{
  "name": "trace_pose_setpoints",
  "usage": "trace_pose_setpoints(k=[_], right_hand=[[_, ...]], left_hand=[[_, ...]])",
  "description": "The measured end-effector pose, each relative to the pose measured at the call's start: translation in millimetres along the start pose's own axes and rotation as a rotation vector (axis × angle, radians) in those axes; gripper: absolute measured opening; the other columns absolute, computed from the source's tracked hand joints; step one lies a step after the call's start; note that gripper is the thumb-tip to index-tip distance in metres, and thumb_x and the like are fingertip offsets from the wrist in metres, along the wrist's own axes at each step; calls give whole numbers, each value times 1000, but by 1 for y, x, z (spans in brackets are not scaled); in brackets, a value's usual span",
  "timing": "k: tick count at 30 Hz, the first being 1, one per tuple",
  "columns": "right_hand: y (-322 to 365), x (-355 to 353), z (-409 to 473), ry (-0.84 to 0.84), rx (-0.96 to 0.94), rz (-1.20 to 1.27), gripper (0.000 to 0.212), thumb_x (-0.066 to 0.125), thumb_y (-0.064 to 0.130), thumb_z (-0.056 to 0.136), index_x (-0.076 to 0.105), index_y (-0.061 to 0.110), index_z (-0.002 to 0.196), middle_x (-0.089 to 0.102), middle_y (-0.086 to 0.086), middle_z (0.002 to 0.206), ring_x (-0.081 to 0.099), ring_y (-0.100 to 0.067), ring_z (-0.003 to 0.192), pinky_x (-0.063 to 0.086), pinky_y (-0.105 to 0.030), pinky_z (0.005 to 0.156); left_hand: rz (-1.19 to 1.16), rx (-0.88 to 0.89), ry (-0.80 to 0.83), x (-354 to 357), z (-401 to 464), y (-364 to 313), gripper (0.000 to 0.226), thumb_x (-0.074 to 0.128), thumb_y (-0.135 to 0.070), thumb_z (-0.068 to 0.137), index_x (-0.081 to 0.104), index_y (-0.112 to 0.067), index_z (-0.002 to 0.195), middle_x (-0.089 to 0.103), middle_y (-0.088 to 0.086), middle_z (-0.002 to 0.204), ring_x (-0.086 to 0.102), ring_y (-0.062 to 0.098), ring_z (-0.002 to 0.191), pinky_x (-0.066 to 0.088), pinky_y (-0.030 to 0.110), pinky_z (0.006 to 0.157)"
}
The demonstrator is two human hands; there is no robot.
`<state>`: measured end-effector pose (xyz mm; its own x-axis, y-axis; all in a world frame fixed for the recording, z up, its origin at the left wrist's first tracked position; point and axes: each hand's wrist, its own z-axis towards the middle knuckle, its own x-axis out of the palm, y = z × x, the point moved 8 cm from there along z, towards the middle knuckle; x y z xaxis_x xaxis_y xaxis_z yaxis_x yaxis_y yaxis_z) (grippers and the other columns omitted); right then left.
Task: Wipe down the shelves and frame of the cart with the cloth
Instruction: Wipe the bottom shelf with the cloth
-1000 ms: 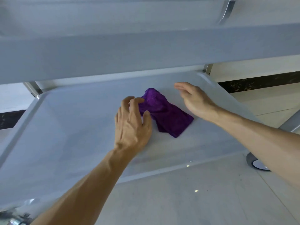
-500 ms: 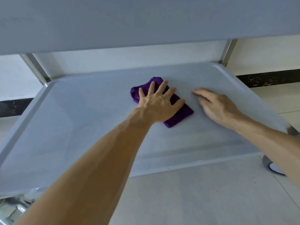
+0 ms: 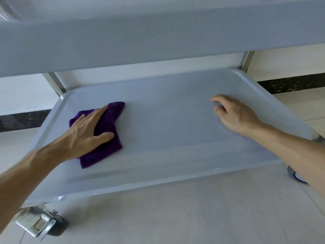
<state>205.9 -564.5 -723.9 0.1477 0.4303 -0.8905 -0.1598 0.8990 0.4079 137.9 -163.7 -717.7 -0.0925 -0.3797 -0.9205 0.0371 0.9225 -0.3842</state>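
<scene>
Two hands on lower shelf (image 3: 175, 138), left hand (image 3: 86, 133) flat on purple cloth (image 3: 107, 138) (unclenched), right hand (image 3: 233, 113) spread, empty, upper shelf (image 3: 158, 37) overhanging.

An indoor room with a utility look — pale floor tiles (image 3: 202, 213) below the left hand (image 3: 86, 132), a white wall (image 3: 21, 92) with dark marbled skirting (image 3: 290, 83) beyond the right hand (image 3: 233, 115) — though its exact kind stays unclear.

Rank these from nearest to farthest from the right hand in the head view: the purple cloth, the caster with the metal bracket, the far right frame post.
From the right hand:
1. Far right frame post, just beyond it.
2. Purple cloth, across the shelf, under the left hand.
3. Caster with the metal bracket, bottom left on the floor.
</scene>
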Motion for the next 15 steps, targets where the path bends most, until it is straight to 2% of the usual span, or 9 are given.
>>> trace_pose_setpoints(k=[2,6,11,15], right_hand=[[1,0,0,-10,-1,-10,36,43,19,100,54,20,134,51,4,146,46,-21,133,32,-26,103],[2,1,0,-8,6,-20,35,42,18,100,54,19,133,52,2,145,47,-26,132,35,-34,107],[7,0,-1,-28,-43,-33,33,41,12,101,55,10,132,55,-6,143,49,-29,130,33,-31,107],[1,0,4,50,-10,64,36,39,13,103,55,12,135,50,-3,148,44,-23,137,27,-25,109]], left_hand=[[12,49,-11,3,-14,-11,110,36,-79,61,11,-31,157,27,2,160,22,20,147,12,38,122],[76,190,-16,21,-38,-57,108,27,-84,68,8,-27,158,13,-5,164,8,9,151,-2,25,121],[148,389,-30,63,-62,-150,100,21,-80,76,3,-26,157,2,-5,165,-1,9,152,1,39,123],[176,416,-51,98,-62,-217,96,27,-77,84,-1,-22,158,-5,3,166,-7,17,152,-3,46,122]])
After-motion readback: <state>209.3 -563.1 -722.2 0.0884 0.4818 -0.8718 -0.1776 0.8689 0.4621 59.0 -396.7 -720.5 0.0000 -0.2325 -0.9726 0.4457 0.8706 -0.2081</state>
